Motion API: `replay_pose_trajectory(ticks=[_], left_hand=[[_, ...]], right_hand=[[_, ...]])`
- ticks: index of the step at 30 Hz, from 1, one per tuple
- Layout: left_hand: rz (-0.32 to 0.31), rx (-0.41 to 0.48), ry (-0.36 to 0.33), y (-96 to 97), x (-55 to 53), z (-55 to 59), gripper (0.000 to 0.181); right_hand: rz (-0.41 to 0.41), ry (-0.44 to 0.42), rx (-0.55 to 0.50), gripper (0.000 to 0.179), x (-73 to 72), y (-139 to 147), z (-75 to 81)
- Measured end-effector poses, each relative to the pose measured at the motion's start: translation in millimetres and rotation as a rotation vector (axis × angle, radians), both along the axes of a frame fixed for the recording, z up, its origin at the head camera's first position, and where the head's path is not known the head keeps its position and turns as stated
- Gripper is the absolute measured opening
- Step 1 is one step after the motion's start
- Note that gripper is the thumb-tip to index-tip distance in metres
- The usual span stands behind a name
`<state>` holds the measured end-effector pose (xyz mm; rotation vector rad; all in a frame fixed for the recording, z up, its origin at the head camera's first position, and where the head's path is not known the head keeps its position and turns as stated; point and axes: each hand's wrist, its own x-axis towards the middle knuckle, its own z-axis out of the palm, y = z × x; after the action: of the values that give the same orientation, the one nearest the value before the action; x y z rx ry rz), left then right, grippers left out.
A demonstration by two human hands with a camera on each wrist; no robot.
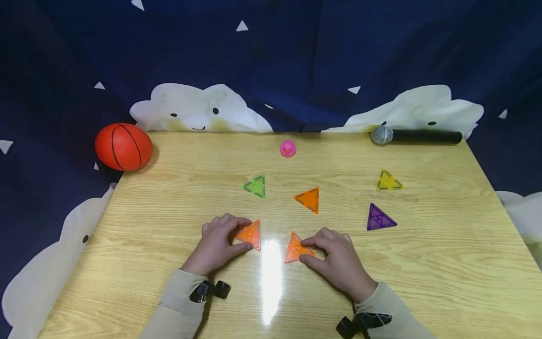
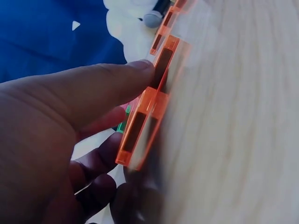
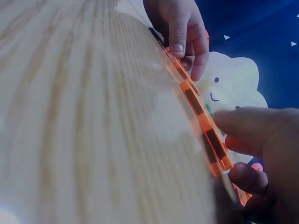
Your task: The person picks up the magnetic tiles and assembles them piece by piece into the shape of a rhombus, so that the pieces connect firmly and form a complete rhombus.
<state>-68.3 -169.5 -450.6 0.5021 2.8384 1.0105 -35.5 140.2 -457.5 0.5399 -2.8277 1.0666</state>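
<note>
Two translucent orange triangular magnetic tiles lie on the wooden table a short gap apart. My left hand [image 1: 219, 242] holds the left orange tile [image 1: 252, 235] between thumb and index finger, its tip toward the hand. With thumb and fingertips my right hand [image 1: 338, 260] pinches the right orange tile [image 1: 293, 250] at its outer corner. In the left wrist view, the thumb touches the edge of the orange tile [image 2: 135, 133], low over the tabletop. The right wrist view shows the other orange tile [image 3: 205, 126] edge-on beside the fingertips, the left hand [image 3: 182, 28] beyond.
Farther up the table [image 1: 169, 197] lie a green triangle tile [image 1: 256, 186], another orange one [image 1: 310, 200], a yellow one [image 1: 388, 181] and a purple one [image 1: 378, 218]. A pink rubber duck [image 1: 288, 149], red ball [image 1: 123, 147] and microphone [image 1: 417, 136] sit along the back.
</note>
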Motion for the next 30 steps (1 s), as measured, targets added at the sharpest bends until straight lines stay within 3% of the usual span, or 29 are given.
replay_pose_trajectory(ticks=[9,30], left_hand=[[-0.019,0.041,0.011,-1.4,0.7,0.1,0.042],[-0.025,0.013,-0.001,0.6,0.0,0.8,0.041]], right_hand=[[-0.010,0.000,0.002,0.024,-0.1,-0.8,-1.3],[-0.028,0.010,0.032,0.026,-1.0,-3.6,-0.4]])
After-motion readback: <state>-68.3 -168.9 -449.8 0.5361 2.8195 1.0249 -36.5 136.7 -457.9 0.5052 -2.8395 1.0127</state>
